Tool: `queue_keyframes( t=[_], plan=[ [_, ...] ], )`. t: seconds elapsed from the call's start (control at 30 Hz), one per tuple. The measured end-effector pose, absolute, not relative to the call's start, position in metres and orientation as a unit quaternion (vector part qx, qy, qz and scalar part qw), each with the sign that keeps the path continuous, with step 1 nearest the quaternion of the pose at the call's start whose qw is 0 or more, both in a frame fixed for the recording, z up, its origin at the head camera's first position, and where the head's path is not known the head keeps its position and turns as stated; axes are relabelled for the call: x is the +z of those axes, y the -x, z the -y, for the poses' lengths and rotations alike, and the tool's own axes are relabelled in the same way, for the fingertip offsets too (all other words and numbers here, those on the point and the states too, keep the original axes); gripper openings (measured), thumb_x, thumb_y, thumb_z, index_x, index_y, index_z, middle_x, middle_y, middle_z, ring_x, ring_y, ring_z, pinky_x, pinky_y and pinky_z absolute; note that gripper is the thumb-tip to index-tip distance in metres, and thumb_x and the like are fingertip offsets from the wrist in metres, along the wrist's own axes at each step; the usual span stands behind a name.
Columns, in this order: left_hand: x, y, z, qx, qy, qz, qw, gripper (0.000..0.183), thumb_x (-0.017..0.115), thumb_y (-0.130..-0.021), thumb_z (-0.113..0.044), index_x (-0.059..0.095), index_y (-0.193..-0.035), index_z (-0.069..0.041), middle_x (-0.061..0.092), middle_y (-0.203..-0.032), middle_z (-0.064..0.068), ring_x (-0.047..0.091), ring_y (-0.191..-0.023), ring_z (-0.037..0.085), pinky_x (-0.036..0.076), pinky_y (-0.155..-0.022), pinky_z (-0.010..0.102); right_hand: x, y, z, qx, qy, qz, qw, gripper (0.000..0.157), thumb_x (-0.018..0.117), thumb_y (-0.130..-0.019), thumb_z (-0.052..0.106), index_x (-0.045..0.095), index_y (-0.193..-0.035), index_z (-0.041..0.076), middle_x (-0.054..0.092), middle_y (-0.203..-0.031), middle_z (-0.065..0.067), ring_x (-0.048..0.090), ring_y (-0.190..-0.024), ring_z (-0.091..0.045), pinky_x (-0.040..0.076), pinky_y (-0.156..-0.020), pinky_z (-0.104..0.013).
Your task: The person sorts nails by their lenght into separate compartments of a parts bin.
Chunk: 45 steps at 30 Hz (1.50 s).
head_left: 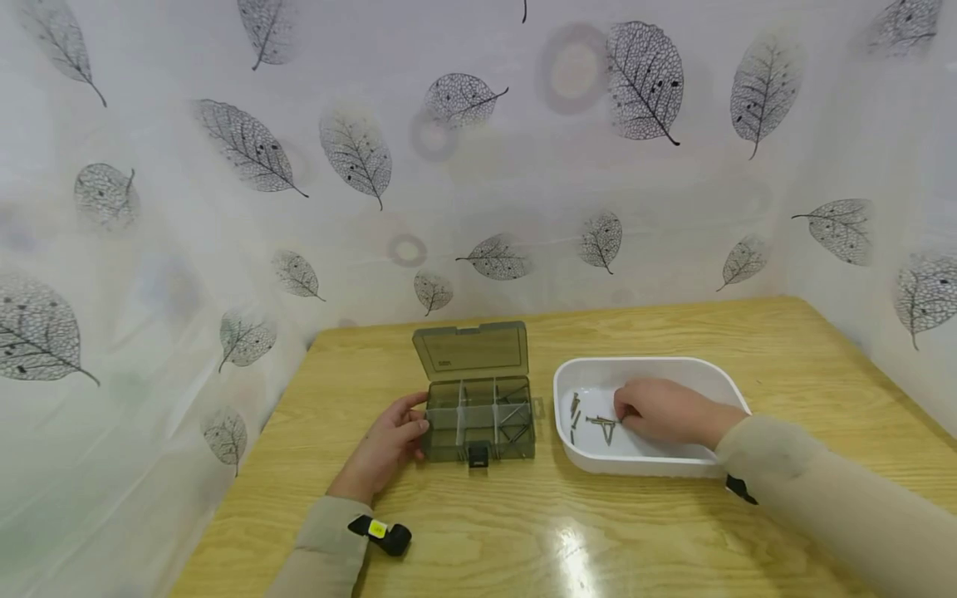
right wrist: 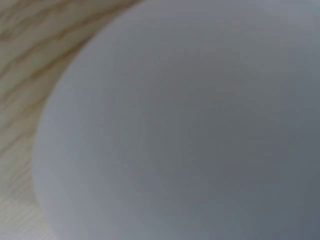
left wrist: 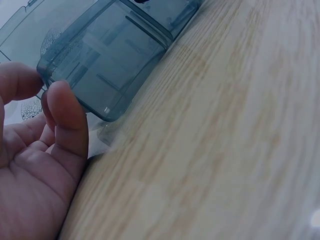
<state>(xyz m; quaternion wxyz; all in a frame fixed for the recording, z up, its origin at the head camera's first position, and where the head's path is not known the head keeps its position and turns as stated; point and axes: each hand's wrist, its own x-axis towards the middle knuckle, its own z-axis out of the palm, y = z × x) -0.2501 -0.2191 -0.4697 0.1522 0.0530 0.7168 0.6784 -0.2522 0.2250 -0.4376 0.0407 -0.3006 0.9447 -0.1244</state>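
Observation:
A smoky grey, see-through compartment box (head_left: 478,419) stands on the table with its lid (head_left: 473,350) raised. Several long, thin metal screws (head_left: 514,415) lie in its right-hand compartments. My left hand (head_left: 389,440) holds the box by its left side; in the left wrist view the thumb and fingers (left wrist: 67,107) are at its corner. To the right is a white tray (head_left: 650,467) with several loose metal screws (head_left: 601,425) on its floor. Inside it, my right hand (head_left: 665,411) reaches down with bent fingers. Its fingertips are hidden, so whether it pinches a screw does not show.
Both stand on a wood-grain table (head_left: 463,531). A black latch (head_left: 478,453) sits on the box's front. Behind and at the sides hangs a pale curtain (head_left: 523,191) printed with leaves. The tray's blurred white wall (right wrist: 175,125) fills most of the right wrist view.

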Motion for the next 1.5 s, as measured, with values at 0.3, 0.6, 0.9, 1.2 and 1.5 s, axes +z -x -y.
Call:
queue_keyframes(
  t=[0.3,0.6,0.9,1.2,1.5],
  plan=[
    [-0.467,0.251,0.217,0.671,-0.053,-0.723,0.156,0.055,0.052,-0.102,-0.005,0.036,-0.154,-0.009,0.048,-0.107,0.01,0.05,-0.079,0.022,0.052,-0.064,0.032,-0.434,0.249,-0.225,-0.12,0.265,-0.955,0.061,0.016,0.067,-0.09,0.008,0.065,-0.08,0.02,0.057,-0.076,0.011,0.05,-0.07,-0.008,0.049,-0.07,-0.034],
    [-0.469,0.252,0.217,0.667,-0.058,-0.725,0.16,0.054,0.052,-0.102,-0.006,0.036,-0.154,-0.009,0.047,-0.108,0.011,0.05,-0.079,0.022,0.052,-0.065,0.032,-0.422,0.241,-0.229,-0.177,0.259,-0.949,0.039,0.023,0.065,-0.078,0.0,0.053,-0.077,0.02,0.049,-0.07,0.008,0.046,-0.066,-0.009,0.04,-0.062,-0.028],
    [-0.469,0.25,0.219,0.669,-0.052,-0.726,0.153,0.054,0.052,-0.102,-0.005,0.037,-0.154,-0.009,0.049,-0.109,0.013,0.051,-0.08,0.022,0.052,-0.064,0.032,-0.406,0.235,-0.212,-0.232,0.28,-0.932,-0.008,0.027,0.059,-0.084,-0.003,0.071,-0.101,0.014,0.053,-0.076,0.012,0.047,-0.067,-0.006,0.044,-0.062,-0.027],
    [-0.471,0.25,0.221,0.661,-0.053,-0.732,0.156,0.055,0.053,-0.102,-0.007,0.035,-0.154,-0.008,0.049,-0.112,0.014,0.051,-0.083,0.022,0.052,-0.066,0.032,-0.398,0.23,-0.177,-0.263,0.302,-0.916,-0.031,0.014,0.062,-0.094,0.008,0.069,-0.09,0.021,0.052,-0.073,0.014,0.048,-0.066,-0.005,0.044,-0.064,-0.029],
    [-0.471,0.249,0.22,0.666,-0.048,-0.728,0.156,0.055,0.054,-0.101,-0.006,0.037,-0.154,-0.01,0.049,-0.112,0.014,0.051,-0.083,0.022,0.052,-0.065,0.031,-0.396,0.231,-0.131,-0.233,0.319,-0.917,-0.056,0.008,0.067,-0.094,0.015,0.073,-0.096,0.019,0.056,-0.079,0.016,0.05,-0.07,-0.005,0.046,-0.066,-0.029]
  ],
)
